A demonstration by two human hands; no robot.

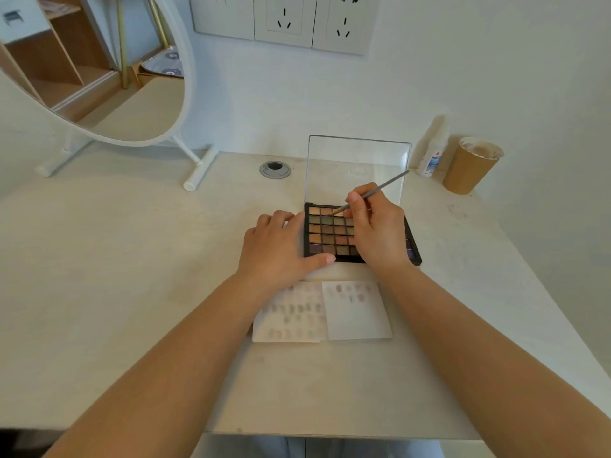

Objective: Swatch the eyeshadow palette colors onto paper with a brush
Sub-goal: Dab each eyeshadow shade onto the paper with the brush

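Note:
An open eyeshadow palette [330,234] with a black frame and a clear upright lid [357,166] lies on the table. My right hand [377,233] pinches a thin grey brush [380,188], whose tip touches a pale pan in the top row. My left hand [281,249] rests against the palette's left edge, thumb along its front rim. Two sheets of white paper [358,320] lie just in front of the palette. The left sheet carries several rows of swatches. The right sheet has a few at its top.
A round white mirror [99,77] on a stand occupies the back left. A cable grommet [275,169] sits behind the palette. A small white bottle [431,157] and a brown paper cup [471,166] stand at the back right. Wall sockets [284,21] are above.

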